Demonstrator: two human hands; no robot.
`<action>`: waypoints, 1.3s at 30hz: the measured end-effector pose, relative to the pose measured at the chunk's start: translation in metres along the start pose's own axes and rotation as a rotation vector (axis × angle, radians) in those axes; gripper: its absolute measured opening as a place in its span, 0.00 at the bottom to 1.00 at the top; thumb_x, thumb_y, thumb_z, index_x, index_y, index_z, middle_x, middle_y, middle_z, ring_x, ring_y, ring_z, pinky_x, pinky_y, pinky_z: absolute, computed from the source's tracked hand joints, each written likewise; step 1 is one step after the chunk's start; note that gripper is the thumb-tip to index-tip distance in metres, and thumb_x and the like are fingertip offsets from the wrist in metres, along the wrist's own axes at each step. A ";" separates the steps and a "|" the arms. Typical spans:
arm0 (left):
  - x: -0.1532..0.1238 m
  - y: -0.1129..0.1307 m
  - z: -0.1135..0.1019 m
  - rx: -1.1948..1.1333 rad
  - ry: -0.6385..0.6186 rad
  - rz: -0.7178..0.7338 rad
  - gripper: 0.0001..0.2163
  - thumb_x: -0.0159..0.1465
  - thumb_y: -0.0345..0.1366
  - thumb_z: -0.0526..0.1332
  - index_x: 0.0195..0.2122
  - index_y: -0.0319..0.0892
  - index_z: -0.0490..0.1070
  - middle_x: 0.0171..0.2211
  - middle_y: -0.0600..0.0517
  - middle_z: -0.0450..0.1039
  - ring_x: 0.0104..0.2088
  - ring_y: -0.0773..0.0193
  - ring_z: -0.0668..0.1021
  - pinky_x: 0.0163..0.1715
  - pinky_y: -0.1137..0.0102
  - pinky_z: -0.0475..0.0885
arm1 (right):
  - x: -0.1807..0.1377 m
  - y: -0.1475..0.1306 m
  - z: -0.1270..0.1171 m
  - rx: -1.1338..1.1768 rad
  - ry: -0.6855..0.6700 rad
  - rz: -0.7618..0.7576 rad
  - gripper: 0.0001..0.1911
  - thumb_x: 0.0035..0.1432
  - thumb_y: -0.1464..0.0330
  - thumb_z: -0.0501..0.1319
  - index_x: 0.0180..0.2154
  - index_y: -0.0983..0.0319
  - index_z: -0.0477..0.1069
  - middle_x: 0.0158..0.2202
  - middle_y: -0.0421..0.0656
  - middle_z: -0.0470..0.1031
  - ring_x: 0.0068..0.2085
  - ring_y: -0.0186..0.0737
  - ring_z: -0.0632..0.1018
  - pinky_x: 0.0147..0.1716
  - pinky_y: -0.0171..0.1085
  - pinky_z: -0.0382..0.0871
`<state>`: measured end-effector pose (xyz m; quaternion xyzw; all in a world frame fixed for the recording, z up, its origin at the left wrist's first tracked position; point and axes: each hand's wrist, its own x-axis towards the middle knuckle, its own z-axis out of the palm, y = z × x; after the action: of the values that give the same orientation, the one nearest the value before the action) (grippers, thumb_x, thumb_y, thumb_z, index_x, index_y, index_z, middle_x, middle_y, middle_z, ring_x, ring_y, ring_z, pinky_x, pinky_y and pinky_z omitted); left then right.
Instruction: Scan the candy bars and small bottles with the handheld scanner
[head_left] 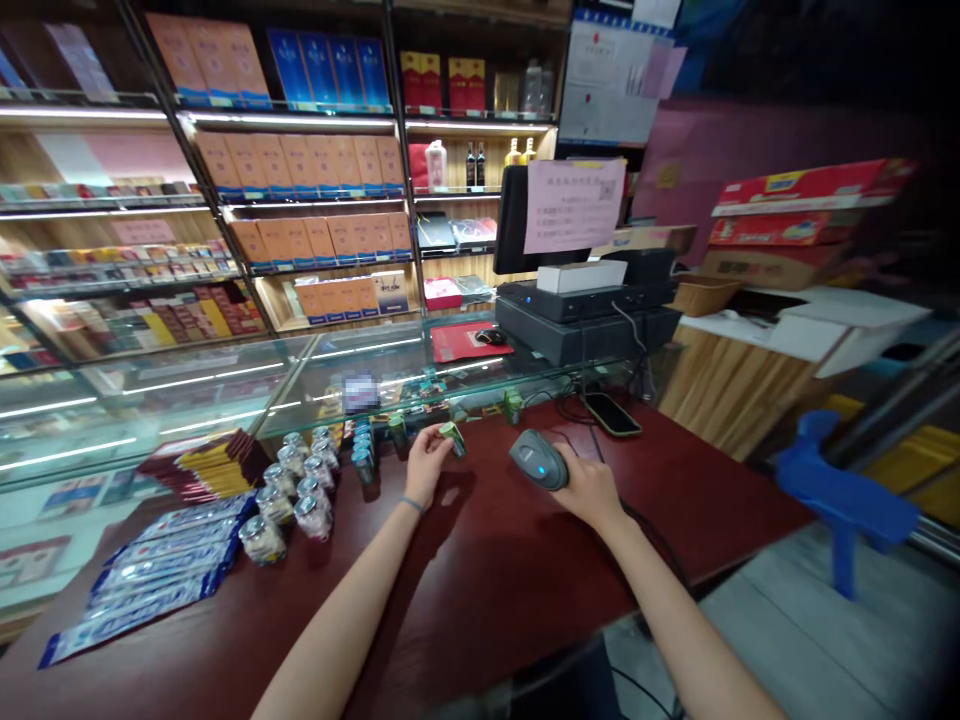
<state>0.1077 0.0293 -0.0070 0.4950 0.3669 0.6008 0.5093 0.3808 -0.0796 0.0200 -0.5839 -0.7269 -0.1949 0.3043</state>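
My left hand (pixel 426 462) is closed on a small green container (pixel 453 438), held just over the dark red tabletop (pixel 480 580). In my right hand (pixel 589 485) is a grey barcode scanner (pixel 538 460) with a lit blue spot, its head turned toward the left hand. Another green container (pixel 512 406) stands farther back, between the two hands. To the left of my left hand are a darker green container (pixel 397 432) and a row of small blue containers (pixel 363 462). The fingers' undersides are hidden on both hands.
Lidded jars (pixel 262 538), blue packets (pixel 150 570) and stacked red and yellow packs (pixel 221 462) lie at the left. Behind are a glass counter (pixel 300 375) and a monitor (pixel 511 225). A phone (pixel 613 414) and cables lie right; a blue stool (pixel 847 490) stands beyond.
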 end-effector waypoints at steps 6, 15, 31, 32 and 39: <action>0.016 -0.021 0.064 0.078 -0.055 0.108 0.15 0.55 0.36 0.67 0.44 0.41 0.72 0.38 0.49 0.77 0.39 0.62 0.79 0.45 0.65 0.73 | -0.020 0.038 -0.002 -0.094 0.009 0.045 0.18 0.53 0.64 0.60 0.46 0.62 0.69 0.26 0.42 0.78 0.26 0.43 0.79 0.26 0.34 0.60; 0.040 -0.064 0.123 0.333 -0.067 0.210 0.15 0.57 0.28 0.65 0.46 0.42 0.73 0.39 0.48 0.76 0.39 0.62 0.78 0.46 0.64 0.73 | -0.033 0.067 -0.002 -0.090 0.044 0.029 0.16 0.53 0.66 0.59 0.45 0.63 0.69 0.24 0.40 0.76 0.26 0.40 0.78 0.27 0.34 0.60; 0.062 -0.095 0.147 0.468 0.032 0.306 0.10 0.59 0.29 0.64 0.42 0.40 0.69 0.38 0.49 0.71 0.39 0.61 0.75 0.44 0.64 0.71 | -0.031 0.062 0.003 -0.047 0.086 0.027 0.18 0.50 0.69 0.58 0.45 0.64 0.69 0.27 0.41 0.77 0.27 0.39 0.77 0.29 0.35 0.61; 0.062 -0.096 0.147 0.464 0.030 0.304 0.10 0.59 0.29 0.64 0.42 0.41 0.69 0.38 0.49 0.71 0.39 0.61 0.75 0.44 0.64 0.71 | -0.031 0.061 0.003 -0.046 0.081 0.027 0.18 0.50 0.69 0.58 0.45 0.64 0.69 0.27 0.41 0.77 0.27 0.39 0.77 0.29 0.35 0.61; 0.062 -0.098 0.143 0.397 0.031 0.242 0.15 0.58 0.28 0.65 0.45 0.41 0.67 0.39 0.49 0.70 0.39 0.62 0.75 0.45 0.63 0.73 | -0.034 0.063 0.007 -0.052 0.052 0.017 0.17 0.51 0.68 0.59 0.45 0.64 0.69 0.28 0.41 0.78 0.28 0.40 0.78 0.30 0.36 0.62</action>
<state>0.2710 0.1014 -0.0518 0.6166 0.4235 0.5810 0.3207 0.4444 -0.0846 -0.0125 -0.5925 -0.7086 -0.2265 0.3093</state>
